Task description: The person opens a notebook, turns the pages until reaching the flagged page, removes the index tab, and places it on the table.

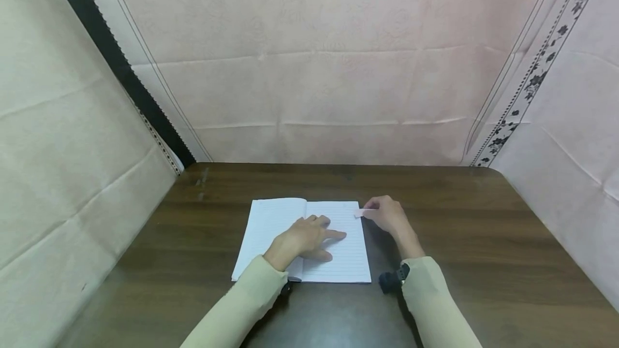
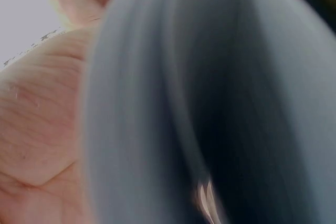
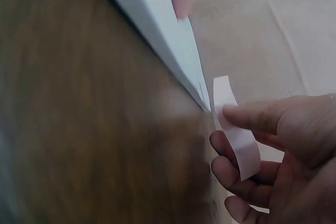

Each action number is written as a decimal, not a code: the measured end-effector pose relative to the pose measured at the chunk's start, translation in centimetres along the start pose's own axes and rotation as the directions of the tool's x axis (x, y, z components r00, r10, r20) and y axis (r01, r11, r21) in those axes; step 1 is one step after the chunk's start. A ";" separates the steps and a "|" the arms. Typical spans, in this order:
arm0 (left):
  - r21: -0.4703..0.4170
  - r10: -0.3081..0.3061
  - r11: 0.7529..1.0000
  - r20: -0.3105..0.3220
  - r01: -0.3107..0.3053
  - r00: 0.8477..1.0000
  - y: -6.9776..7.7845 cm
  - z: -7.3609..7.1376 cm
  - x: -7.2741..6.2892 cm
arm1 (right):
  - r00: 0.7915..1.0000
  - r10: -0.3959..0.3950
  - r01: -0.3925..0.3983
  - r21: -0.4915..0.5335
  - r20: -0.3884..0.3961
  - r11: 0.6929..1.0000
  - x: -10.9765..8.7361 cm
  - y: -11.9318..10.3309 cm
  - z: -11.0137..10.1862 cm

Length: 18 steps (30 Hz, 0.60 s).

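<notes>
An open notebook (image 1: 273, 224) with lined white pages lies on the table. On its right page rests my left hand (image 1: 302, 241), index finger and thumb extended. The left wrist view has that palm (image 2: 42, 114) beside blurred, curving grey pages (image 2: 131, 119). At the notebook's upper right edge, my right hand (image 1: 388, 216) pinches a narrow pale pink paper strip (image 1: 359, 212) between thumb and finger. In the right wrist view this strip (image 3: 243, 148) bends slightly, its upper end near the notebook's corner (image 3: 181, 61). Whether it touches the page I cannot tell.
The brown wooden table (image 1: 193, 251) extends around the notebook on every side. Pale cloth (image 1: 314, 95) hangs behind it and at both sides. A dark camera (image 1: 389, 282) is strapped to the right wrist, close above the tabletop.
</notes>
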<state>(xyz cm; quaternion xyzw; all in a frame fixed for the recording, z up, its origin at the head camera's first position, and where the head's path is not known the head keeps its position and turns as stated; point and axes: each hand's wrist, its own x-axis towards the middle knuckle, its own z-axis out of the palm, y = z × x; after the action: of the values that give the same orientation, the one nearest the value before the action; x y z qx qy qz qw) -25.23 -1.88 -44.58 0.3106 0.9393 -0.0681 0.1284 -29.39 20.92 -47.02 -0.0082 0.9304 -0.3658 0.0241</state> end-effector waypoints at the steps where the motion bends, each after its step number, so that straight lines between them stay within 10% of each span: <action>1: -0.002 0.000 1.000 0.000 0.000 1.000 0.1 0.0 0.0 | 1.000 -0.001 0.001 -0.004 0.002 1.000 0.0 0.2 -0.2; 18: -0.054 -0.018 0.998 0.024 0.019 1.000 0.2 0.0 0.0 | 0.991 0.035 -0.028 -0.056 0.131 0.998 -0.8 2.0 -4.4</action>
<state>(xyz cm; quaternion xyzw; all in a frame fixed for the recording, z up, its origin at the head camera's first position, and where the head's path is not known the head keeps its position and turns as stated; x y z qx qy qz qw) -25.08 -1.71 -44.58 0.2976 0.9421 -0.0473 0.1472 -28.81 25.45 -45.13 -0.0183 0.9364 -0.3385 0.0912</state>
